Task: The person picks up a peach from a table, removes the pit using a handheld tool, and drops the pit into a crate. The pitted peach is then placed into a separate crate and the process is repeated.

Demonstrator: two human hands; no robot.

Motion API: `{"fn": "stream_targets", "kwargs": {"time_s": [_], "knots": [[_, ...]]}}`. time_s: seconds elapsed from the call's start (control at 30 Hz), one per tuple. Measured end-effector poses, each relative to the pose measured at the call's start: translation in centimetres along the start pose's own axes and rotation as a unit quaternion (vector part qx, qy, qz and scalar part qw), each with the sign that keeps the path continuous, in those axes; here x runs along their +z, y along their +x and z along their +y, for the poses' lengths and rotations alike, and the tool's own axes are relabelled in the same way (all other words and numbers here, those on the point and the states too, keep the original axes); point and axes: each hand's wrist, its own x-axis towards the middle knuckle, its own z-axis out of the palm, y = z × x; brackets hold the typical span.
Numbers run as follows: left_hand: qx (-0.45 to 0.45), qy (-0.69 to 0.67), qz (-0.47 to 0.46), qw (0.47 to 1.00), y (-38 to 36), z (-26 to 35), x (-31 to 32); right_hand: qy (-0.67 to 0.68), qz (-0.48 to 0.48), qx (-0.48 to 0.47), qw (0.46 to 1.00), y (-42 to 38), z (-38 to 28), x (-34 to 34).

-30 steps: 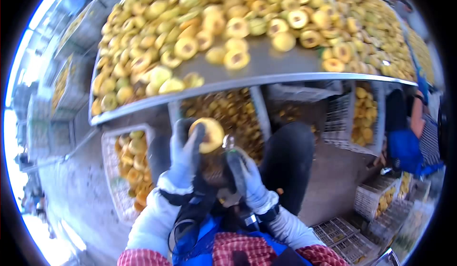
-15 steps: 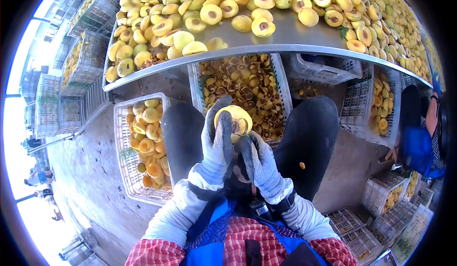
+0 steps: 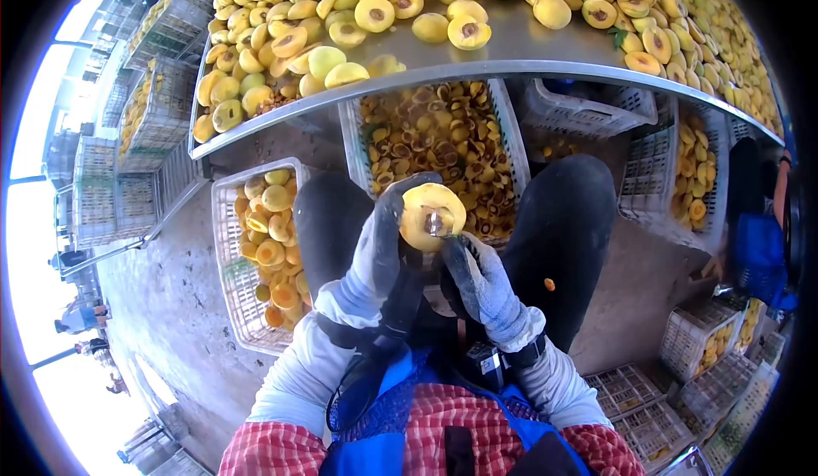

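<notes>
My left hand (image 3: pixel 383 237), in a grey-coated glove, is closed around a yellow peach half (image 3: pixel 419 207) with its cut face up. My right hand (image 3: pixel 482 282), gloved as well, is closed on a small pitting knife (image 3: pixel 440 222), its handle mostly hidden by the fingers. The curved metal blade lies at the brown centre of the peach. Both hands are above my lap, between my knees. Just beyond them, a crate (image 3: pixel 517 148) of peach scraps and brown pit pieces stands on the floor.
A metal table (image 3: pixel 409 50) heaped with halved peaches crosses in front. A white crate (image 3: pixel 228 259) of hollowed halves stands to my left. At right are another peach crate (image 3: pixel 652 182) and stacked crates (image 3: pixel 694 340). A person in blue (image 3: pixel 760 259) is at far right.
The peach half has turned so its cut face shows more fully, and the blade has moved across its centre. The view has shifted slightly.
</notes>
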Motion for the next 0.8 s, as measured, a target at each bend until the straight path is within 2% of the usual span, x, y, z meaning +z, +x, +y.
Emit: {"fn": "stream_targets", "kwargs": {"time_s": [0.07,0.17,0.2,0.23,0.27,0.3,0.33,0.37,0.4,0.43,0.47,0.5,0.53,0.57,0.6,0.63,0.7,0.73,0.77,0.8], "knots": [[-0.071,-0.049,0.077,0.993,0.1,0.7,0.6,-0.030,0.007,-0.008,0.999,0.0,-0.8,0.2],[-0.092,0.024,0.090,0.991,0.0,-0.1,-1.1,-0.055,0.113,-0.058,0.990,0.3,0.3,0.0],[-0.027,0.102,0.043,0.994,0.0,-0.8,-2.4,-0.025,0.120,-0.101,0.987,0.6,0.0,-0.4],[0.037,0.177,-0.004,0.983,0.3,-0.9,-3.1,-0.027,0.127,-0.078,0.988,0.9,-0.5,-0.8],[0.101,0.307,-0.075,0.943,0.6,-0.9,-3.5,-0.030,0.135,-0.054,0.989,1.0,-1.1,-0.9],[0.186,0.434,-0.128,0.872,0.9,-0.8,-3.8,0.060,0.116,-0.017,0.991,0.9,-1.7,-0.4],[0.278,0.522,-0.160,0.790,1.3,-0.3,-3.8,-0.066,0.114,-0.051,0.990,1.3,-1.0,-0.3],[0.055,0.305,-0.067,0.949,1.9,0.0,-3.3,-0.018,0.111,-0.041,0.993,1.3,-0.7,-0.2],[-0.174,0.048,0.034,0.983,2.2,0.4,-2.7,0.030,0.108,-0.032,0.993,1.3,-0.5,0.1],[-0.089,0.169,-0.007,0.982,2.0,0.1,-3.1,0.079,0.123,-0.027,0.989,1.4,-1.1,0.7],[0.003,0.288,-0.026,0.957,1.9,-0.2,-3.3,0.128,0.139,-0.021,0.982,1.4,-1.8,1.3],[0.034,0.249,-0.004,0.968,1.3,-0.8,-2.7,0.178,0.155,-0.015,0.972,1.3,-2.2,1.7],[0.002,0.088,0.023,0.996,0.7,-0.6,-1.2,0.173,0.142,-0.004,0.975,1.1,-2.4,1.6],[-0.018,-0.077,0.060,0.995,0.1,-0.3,0.4,0.168,0.129,0.008,0.977,0.9,-2.5,1.6],[-0.039,-0.062,0.083,0.994,-0.5,-0.7,0.9,0.162,0.113,0.021,0.980,0.6,-2.5,1.6],[0.060,0.074,0.070,0.993,-1.1,-0.7,1.4,0.017,0.126,-0.121,0.984,1.6,-1.5,2.0],[-0.074,-0.120,0.119,0.983,-1.2,-0.4,1.3,-0.193,0.077,-0.127,0.970,0.3,-1.3,0.4],[0.048,0.080,0.108,0.990,-1.3,-0.4,1.1,-0.296,0.051,-0.129,0.945,-0.1,-2.2,0.1],[0.166,0.277,0.091,0.942,-1.4,-0.6,0.9,-0.334,0.046,-0.117,0.934,-0.3,-2.3,0.1],[0.193,0.312,0.092,0.926,-1.5,-0.5,1.2,-0.326,0.044,-0.104,0.939,-0.5,-2.4,0.2]]}}
